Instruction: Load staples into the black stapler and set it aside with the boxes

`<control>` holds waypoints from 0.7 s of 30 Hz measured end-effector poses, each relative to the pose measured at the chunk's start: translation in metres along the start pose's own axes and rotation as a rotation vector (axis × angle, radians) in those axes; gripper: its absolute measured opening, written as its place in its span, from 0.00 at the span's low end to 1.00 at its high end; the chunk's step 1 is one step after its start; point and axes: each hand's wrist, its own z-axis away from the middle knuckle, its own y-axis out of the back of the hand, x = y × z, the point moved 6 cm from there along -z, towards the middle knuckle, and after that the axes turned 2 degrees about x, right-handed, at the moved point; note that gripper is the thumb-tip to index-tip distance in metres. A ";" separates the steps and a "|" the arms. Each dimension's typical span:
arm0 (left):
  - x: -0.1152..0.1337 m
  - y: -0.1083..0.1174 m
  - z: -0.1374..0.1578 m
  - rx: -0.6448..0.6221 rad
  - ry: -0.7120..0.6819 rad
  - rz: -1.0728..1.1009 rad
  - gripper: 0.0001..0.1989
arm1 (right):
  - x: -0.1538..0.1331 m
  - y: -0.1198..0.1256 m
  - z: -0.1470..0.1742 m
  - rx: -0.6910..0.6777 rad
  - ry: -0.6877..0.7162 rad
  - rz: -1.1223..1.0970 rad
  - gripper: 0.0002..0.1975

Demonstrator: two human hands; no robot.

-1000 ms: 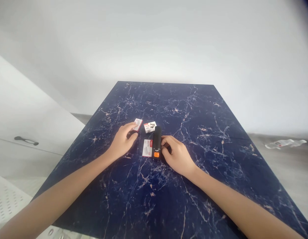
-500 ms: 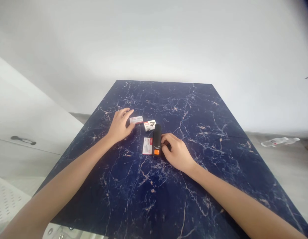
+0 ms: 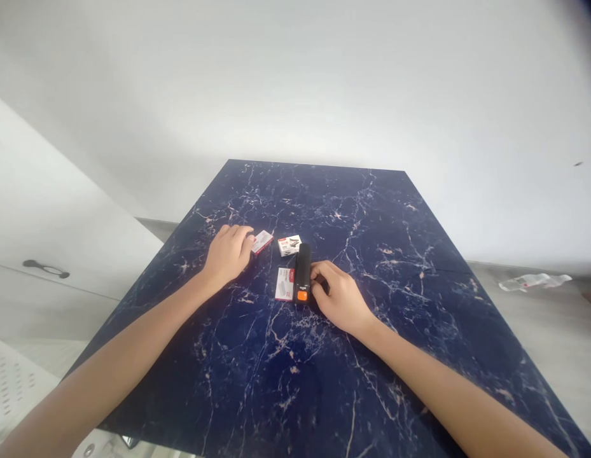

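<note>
My left hand (image 3: 229, 253) is closed, its thumb and fingers pinching the near left end of a small red-and-white box (image 3: 263, 241). The box lies tilted to the table's edges. My right hand (image 3: 340, 294) is curled, its fingertips against the right side of a black stapler (image 3: 303, 273) with an orange piece at its near end. How firmly they grip is hard to see. A flat red-and-white card or pack (image 3: 284, 284) lies left of the stapler, partly behind it. A small white printed box (image 3: 289, 245) sits just beyond, near the stapler's far end.
Beneath everything is a dark blue marbled table (image 3: 295, 369) that reaches a pale wall at the back. A drawer handle (image 3: 46, 268) shows at the left. Clear plastic (image 3: 534, 282) lies beyond the table's right edge, and a white perforated surface (image 3: 11, 388) stands low left.
My left hand has closed on the small red-and-white box, which has turned so its far end angles up to the right. My right hand and the stapler keep their place.
</note>
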 end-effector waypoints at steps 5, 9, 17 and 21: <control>0.008 0.000 0.011 -0.239 -0.270 0.128 0.28 | 0.001 0.000 0.000 -0.022 -0.014 -0.005 0.09; 0.006 0.007 0.014 -0.307 -0.298 0.144 0.23 | 0.000 0.001 -0.001 -0.033 -0.029 -0.030 0.09; -0.003 -0.004 0.012 -0.443 -0.251 0.287 0.24 | 0.001 0.000 -0.002 -0.038 -0.019 -0.031 0.09; -0.003 -0.003 0.009 -0.362 -0.241 0.347 0.21 | 0.001 -0.001 -0.001 -0.042 -0.017 -0.028 0.08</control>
